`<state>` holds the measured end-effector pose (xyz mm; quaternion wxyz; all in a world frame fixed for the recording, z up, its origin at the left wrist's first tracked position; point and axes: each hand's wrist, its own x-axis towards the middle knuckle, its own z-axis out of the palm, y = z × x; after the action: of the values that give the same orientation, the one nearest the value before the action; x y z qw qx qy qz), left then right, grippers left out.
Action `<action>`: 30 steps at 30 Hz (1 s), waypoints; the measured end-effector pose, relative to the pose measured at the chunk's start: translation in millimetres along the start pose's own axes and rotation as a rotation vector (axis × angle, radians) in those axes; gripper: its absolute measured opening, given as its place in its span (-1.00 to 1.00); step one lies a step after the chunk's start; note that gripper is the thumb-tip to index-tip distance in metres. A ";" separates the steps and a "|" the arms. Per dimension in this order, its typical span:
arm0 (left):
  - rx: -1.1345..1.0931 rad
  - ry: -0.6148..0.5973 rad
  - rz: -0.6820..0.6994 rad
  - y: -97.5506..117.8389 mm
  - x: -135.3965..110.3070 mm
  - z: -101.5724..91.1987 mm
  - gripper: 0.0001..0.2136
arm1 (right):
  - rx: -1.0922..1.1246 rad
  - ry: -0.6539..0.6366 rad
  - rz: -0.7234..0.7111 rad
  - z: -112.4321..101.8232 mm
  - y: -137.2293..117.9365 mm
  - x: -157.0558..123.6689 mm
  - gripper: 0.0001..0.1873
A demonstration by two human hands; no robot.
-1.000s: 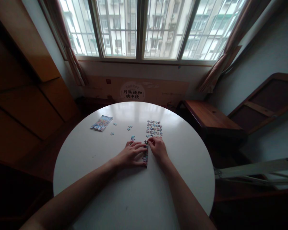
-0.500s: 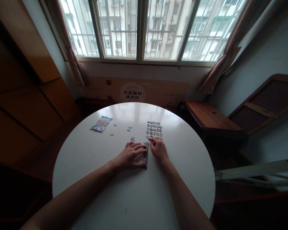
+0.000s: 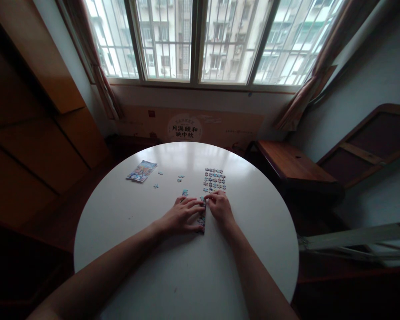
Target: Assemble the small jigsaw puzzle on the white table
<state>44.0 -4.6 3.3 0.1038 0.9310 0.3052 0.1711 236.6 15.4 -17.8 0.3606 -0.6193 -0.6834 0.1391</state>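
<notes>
The round white worktop [image 3: 146, 266] carries all puzzle parts. The narrow strip of joined multicoloured puzzle pieces [image 3: 202, 220] lies near the middle of the worktop, its long axis running toward the person and its right edge straight.

Left hand [image 3: 182, 215]: the grip is released, with fingers and thumb spread. The fingers lie across the upper part of the strip, and the thumb touches its near end. Right hand [image 3: 220, 206]: the fingertips bunch at the far end of the strip, on its right side. Whether this grip pinches a piece cannot be told.

The rows of small loose puzzle pieces [image 3: 214, 175] lie just beyond the right hand, which hides part of the nearest row. The small blue joined puzzle section [image 3: 185, 192] lies just beyond the left fingers. Farther left are scattered pale blue puzzle pieces [image 3: 155, 186], then the rectangular colour-printed picture sheet [image 3: 142, 171], set at an angle near the far left edge.

Clearance: the strip is well apart from every worktop edge. Open room extends from the right forearm to the right edge, and between the forearms to the near side. On the far side, room to move the strip is limited by the loose rows.
</notes>
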 end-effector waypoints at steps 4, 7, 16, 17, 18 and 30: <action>0.000 0.001 0.002 -0.1 0.1 0.1 -0.48 | 0.015 0.026 -0.001 0.3 -0.4 0.2 -0.72; -0.006 -0.001 0.002 -0.2 0.2 0.3 -0.49 | 0.018 0.033 -0.005 0.3 -0.7 0.2 -0.70; 0.004 0.011 0.006 0.9 0.2 -0.8 -0.49 | -0.032 -0.021 -0.004 -0.2 -1.2 -1.0 -0.76; 0.002 0.010 0.005 1.1 0.3 -1.1 -0.49 | -0.033 -0.016 -0.008 0.0 -1.3 -1.0 -0.75; 0.000 0.008 0.004 1.3 0.3 -1.3 -0.49 | -0.034 -0.007 -0.011 0.2 -1.4 -0.9 -0.75; -0.005 0.004 -0.003 -0.7 0.2 0.8 -0.49 | -0.063 0.021 -0.002 2.2 -1.8 -0.4 -0.71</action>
<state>44.1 -4.0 2.4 0.1058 0.9301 0.3061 0.1733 233.8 15.3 -18.4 0.3483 -0.6311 -0.6843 0.1105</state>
